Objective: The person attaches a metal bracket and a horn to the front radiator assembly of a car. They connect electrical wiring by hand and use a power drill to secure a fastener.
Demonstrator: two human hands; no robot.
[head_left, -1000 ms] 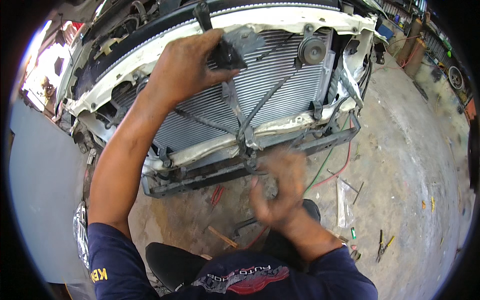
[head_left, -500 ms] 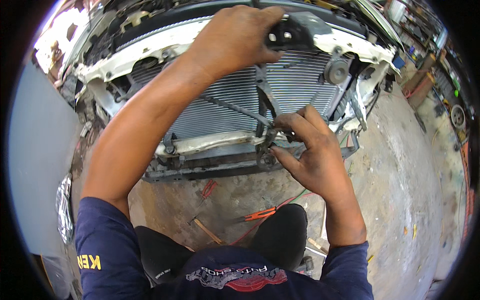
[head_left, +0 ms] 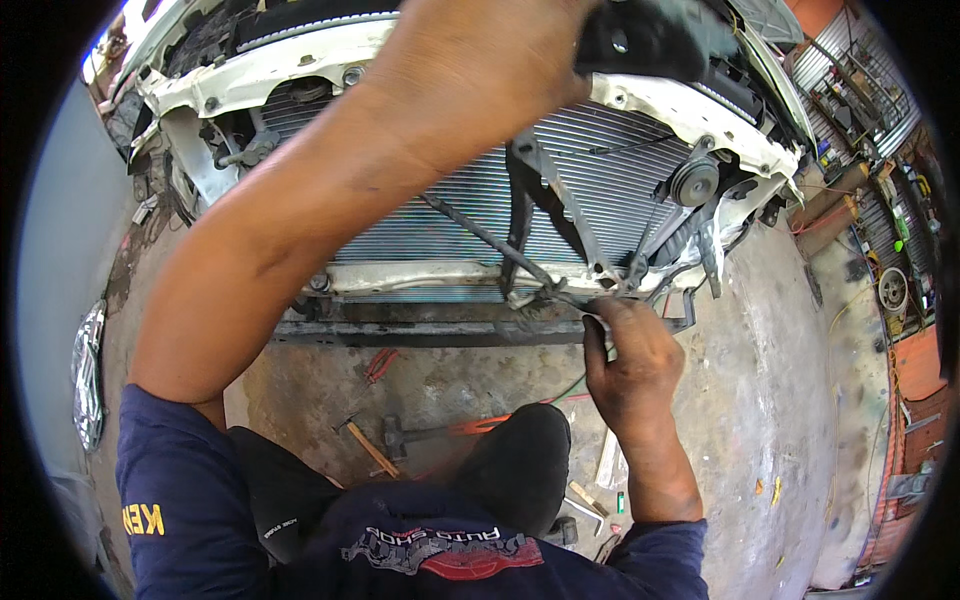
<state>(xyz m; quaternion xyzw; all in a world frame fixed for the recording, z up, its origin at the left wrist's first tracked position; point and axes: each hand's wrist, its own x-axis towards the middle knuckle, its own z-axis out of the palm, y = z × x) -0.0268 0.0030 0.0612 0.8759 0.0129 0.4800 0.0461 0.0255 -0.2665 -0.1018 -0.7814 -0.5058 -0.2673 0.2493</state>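
Note:
My left hand (head_left: 480, 70) reaches up across the view and grips a black part (head_left: 650, 40) on the top edge of a car's stripped front. Below it lies the finned radiator face (head_left: 420, 215), crossed by a dark metal centre brace (head_left: 560, 200) that runs down to the white lower crossmember (head_left: 420, 278). My right hand (head_left: 630, 365) is at the foot of that brace, fingertips pinched together on its lower end. What lies between the fingertips is hidden. A round black horn (head_left: 692, 180) hangs to the right of the brace.
On the concrete floor (head_left: 760, 400) under the car lie a hammer (head_left: 395, 435), a wooden-handled tool (head_left: 370, 450), red-handled pliers (head_left: 378, 365) and an orange cable (head_left: 480, 425). My knees are just below these. Shelves with parts (head_left: 880, 120) and a wheel (head_left: 890, 290) stand at the right.
The view has closed in on the car front. My right hand rose from mid-air to the brace foot and now pinches it. My left hand has kept hold of the black part.

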